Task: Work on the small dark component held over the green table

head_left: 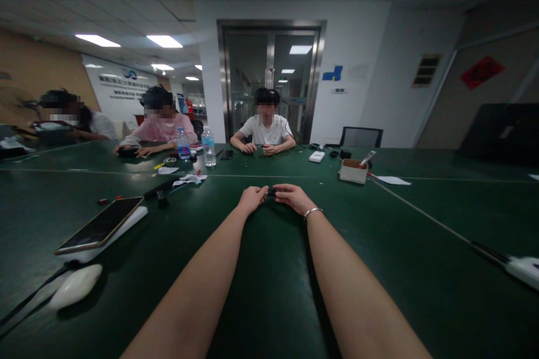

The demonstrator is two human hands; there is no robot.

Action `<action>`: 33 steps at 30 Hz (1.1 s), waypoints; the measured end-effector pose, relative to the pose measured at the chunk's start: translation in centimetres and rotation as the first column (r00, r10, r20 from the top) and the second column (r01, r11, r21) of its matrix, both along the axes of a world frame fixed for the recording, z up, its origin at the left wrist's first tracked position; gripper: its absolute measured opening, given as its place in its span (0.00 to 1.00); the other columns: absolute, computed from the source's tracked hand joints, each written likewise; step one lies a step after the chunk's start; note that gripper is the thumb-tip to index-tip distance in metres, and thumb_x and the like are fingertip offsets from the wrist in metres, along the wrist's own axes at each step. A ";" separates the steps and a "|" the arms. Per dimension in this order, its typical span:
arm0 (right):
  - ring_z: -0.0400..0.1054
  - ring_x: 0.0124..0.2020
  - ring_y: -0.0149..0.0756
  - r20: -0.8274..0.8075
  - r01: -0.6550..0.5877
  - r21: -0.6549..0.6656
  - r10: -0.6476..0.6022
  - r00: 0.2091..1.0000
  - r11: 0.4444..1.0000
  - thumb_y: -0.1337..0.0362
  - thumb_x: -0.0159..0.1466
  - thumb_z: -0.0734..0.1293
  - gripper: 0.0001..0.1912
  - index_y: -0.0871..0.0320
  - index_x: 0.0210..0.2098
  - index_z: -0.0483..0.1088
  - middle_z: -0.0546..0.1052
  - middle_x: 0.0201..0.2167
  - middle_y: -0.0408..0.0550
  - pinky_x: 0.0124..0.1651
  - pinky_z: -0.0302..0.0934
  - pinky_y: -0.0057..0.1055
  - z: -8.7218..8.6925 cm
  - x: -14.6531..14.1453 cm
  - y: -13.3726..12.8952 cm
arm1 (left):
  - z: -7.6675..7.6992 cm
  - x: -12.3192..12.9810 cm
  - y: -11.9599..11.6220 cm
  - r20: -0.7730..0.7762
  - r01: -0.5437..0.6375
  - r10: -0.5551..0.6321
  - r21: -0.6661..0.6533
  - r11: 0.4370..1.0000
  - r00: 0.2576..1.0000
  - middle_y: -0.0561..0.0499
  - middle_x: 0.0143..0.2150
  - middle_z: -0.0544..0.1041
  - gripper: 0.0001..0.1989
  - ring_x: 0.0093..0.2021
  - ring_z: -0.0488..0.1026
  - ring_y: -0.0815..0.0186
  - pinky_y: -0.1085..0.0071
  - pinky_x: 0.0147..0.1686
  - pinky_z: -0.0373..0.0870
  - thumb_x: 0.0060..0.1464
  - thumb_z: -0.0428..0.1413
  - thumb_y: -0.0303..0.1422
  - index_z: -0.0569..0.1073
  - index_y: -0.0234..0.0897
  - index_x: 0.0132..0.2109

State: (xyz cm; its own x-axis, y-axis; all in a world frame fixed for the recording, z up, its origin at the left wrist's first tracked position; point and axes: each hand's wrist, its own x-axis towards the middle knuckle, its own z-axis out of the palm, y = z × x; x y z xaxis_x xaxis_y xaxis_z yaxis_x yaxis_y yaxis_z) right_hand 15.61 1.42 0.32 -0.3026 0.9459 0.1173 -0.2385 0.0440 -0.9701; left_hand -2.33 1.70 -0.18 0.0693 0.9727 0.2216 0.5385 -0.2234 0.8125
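Note:
Both arms reach out over the green table. Between the fingertips is a small black object, too small and dark for me to tell its kind. My left hand pinches its left end with thumb and forefinger. From the other side, the fingers of my right hand close on its right end. A silver bracelet circles the right wrist. The fingers hide part of the object, which is held at or just above the tabletop.
On the left lie a phone on a white block, a white computer mouse and crumpled paper. Water bottles stand farther back. A small cardboard box and a white power strip are rightward. Several people sit opposite.

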 end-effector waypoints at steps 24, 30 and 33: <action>0.70 0.20 0.27 -0.018 0.080 -0.060 -0.081 0.997 0.995 0.73 0.56 0.69 0.06 0.66 0.35 0.72 0.76 0.26 0.50 0.23 0.67 0.21 0.1 -0.2 0.2 | -0.2 0.0 -0.4 0.319 0.212 -0.212 0.036 0.977 0.924 0.56 0.25 0.67 0.16 0.26 0.66 0.73 0.76 0.27 0.64 0.42 0.61 0.36 0.70 0.34 0.38; 0.70 0.20 0.27 -0.020 0.078 -0.060 -0.079 0.997 0.995 0.72 0.56 0.70 0.05 0.66 0.33 0.72 0.75 0.24 0.50 0.22 0.66 0.20 0.1 -0.3 0.1 | 0.2 0.3 -0.4 0.339 0.174 -0.148 -0.048 0.984 0.929 0.52 0.25 0.70 0.12 0.25 0.67 0.73 0.77 0.25 0.62 0.52 0.53 0.39 0.69 0.32 0.37; 0.70 0.20 0.27 -0.011 0.069 -0.053 -0.070 0.997 0.996 0.72 0.56 0.70 0.05 0.66 0.33 0.71 0.75 0.24 0.50 0.23 0.66 0.20 0.1 -0.3 0.1 | 0.4 0.4 -0.6 0.307 0.147 -0.134 -0.021 0.989 0.942 0.52 0.26 0.71 0.10 0.25 0.67 0.73 0.78 0.24 0.61 0.50 0.55 0.35 0.70 0.33 0.37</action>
